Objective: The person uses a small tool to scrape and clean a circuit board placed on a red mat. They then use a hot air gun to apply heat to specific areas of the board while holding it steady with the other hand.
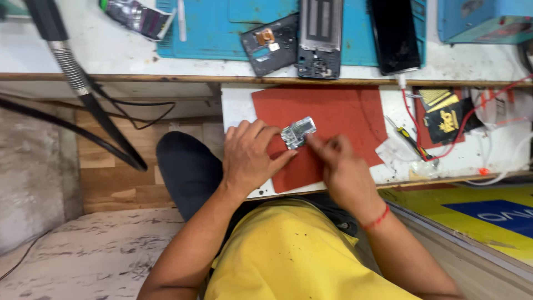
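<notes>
My left hand (251,156) and my right hand (338,166) meet over a red mat (344,114) on a pulled-out white shelf. Between their fingertips is a small silvery metal phone part (298,133), held just above the mat. The left hand grips its lower left side. The right hand's pinched fingers touch its right edge. A red thread band circles my right wrist.
On the upper bench lies a blue mat (222,33) with an opened phone frame (319,36), a dark back cover (270,44) and a black screen panel (395,34). A yellow-handled screwdriver (410,140), red wires and a black-gold packet (444,114) lie right of the red mat. A flexible lamp arm (72,72) hangs at left.
</notes>
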